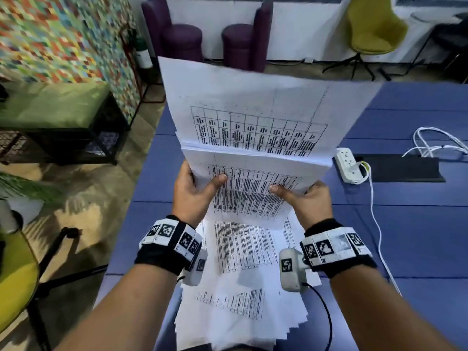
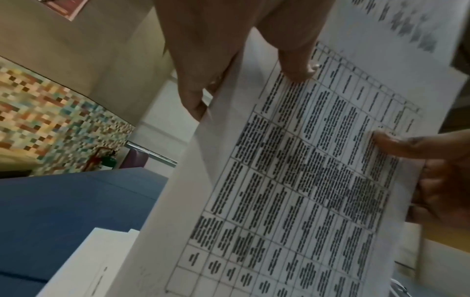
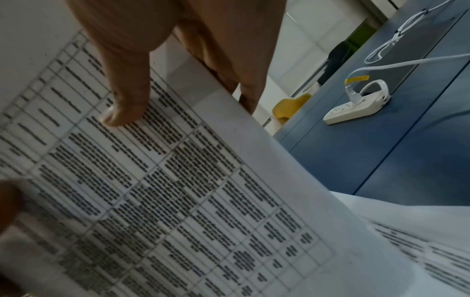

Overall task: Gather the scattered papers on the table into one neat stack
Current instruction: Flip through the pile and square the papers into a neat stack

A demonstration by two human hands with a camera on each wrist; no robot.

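In the middle of the head view, both hands hold a bundle of papers (image 1: 253, 138) lifted above the blue table (image 1: 417, 224). The left hand (image 1: 195, 193) grips the left edge of the bundle, with the thumb pressed on the printed page and the fingers behind it. The right hand (image 1: 306, 201) grips the right edge in the same way, which the right wrist view confirms. The sheets in the bundle are not aligned: one larger group stands higher, toward the upper centre of the frame, and a nearer group sits lower in front of it.

Below the wrists, in the lower centre of the frame, a second pile of sheets (image 1: 240, 300) lies on the table near its front edge, with its edges fanned out. I cannot tell if the lifted bundle touches this pile at its lower edge, because the hands and wrist devices cover that place.

To the right of centre a white power strip (image 1: 348, 164) and its white cable (image 1: 374, 214) lie on the table, apart from the papers.

The step in hand seems to be squaring the lifted bundle. The next move probably calls for tapping its lower edge on the table until the sheets are level, then joining it with the fanned pile and straightening that too.
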